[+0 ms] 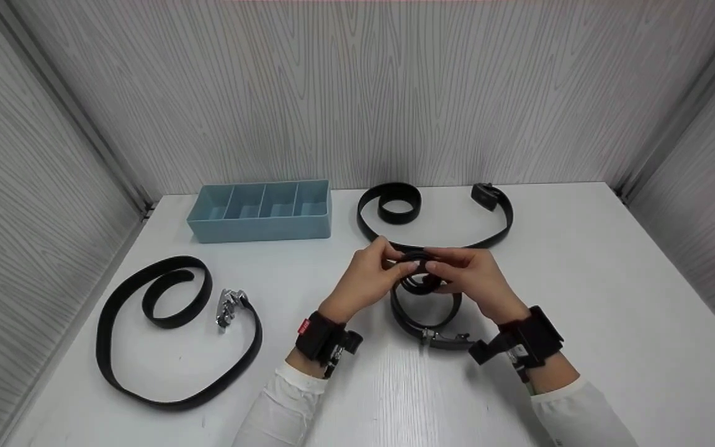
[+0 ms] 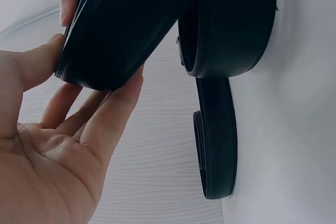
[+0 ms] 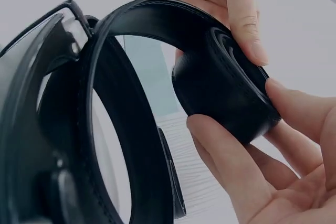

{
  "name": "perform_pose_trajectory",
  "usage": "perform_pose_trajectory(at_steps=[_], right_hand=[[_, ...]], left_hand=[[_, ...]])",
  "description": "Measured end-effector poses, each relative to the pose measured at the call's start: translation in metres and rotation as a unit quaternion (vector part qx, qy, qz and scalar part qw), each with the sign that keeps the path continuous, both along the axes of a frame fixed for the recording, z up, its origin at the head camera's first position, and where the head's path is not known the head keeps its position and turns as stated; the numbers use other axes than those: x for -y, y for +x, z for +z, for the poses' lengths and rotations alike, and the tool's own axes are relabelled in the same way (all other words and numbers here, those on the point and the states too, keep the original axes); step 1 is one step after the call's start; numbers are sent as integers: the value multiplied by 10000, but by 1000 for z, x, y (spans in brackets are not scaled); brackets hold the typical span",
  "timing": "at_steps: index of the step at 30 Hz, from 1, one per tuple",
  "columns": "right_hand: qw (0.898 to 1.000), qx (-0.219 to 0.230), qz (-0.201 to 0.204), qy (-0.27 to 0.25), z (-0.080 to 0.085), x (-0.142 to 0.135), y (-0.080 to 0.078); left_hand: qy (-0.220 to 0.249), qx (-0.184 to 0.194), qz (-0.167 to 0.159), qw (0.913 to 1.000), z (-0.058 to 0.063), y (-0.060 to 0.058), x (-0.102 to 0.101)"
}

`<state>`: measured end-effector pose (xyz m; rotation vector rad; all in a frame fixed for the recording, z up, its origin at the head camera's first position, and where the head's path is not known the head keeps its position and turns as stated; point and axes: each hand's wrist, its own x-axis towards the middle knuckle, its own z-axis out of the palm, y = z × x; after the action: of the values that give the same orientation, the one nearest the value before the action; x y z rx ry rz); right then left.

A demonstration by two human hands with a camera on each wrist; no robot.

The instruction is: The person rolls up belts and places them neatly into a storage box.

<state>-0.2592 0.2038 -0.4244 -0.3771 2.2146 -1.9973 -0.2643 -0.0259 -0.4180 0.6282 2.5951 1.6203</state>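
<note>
Between both hands is the coiled end of a black belt (image 3: 226, 87), lifted off the table. My left hand (image 1: 367, 277) pinches the coil from the left side, thumb on the near edge and fingers beneath in the left wrist view. From the right, my right hand (image 1: 478, 279) pinches the same coil between thumb and fingers. The rest of this belt loops down toward me, and its dark metal buckle (image 1: 444, 339) lies on the table between my wrists. In the right wrist view the buckle looms large at the left.
A blue tray with several compartments (image 1: 258, 230) stands at the back left. Behind my hands lies a second black belt (image 1: 509, 214), partly rolled, with a dark buckle. At the left, a third black belt (image 1: 104, 335) with a shiny silver buckle (image 1: 228, 307) lies loosely curled.
</note>
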Motion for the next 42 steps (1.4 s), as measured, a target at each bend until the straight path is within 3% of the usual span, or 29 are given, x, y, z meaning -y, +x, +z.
perform_pose_trajectory(at_steps=[9, 17, 25, 31, 42], right_hand=[[9997, 104, 154, 127, 3, -4, 1], [9971, 91, 464, 597, 4, -8, 0], [9999, 54, 108, 77, 4, -2, 0], [9998, 171, -34, -62, 4, -2, 1], [9974, 168, 374, 600, 6, -8, 0]], left_hand=[[-84, -387, -152, 9991, 1, 0, 0], [-174, -347, -513, 9979, 0, 1, 2], [153, -46, -105, 9998, 0, 0, 0], [24, -25, 12, 10000, 1, 1, 1], [-287, -147, -505, 9982, 1, 2, 3]])
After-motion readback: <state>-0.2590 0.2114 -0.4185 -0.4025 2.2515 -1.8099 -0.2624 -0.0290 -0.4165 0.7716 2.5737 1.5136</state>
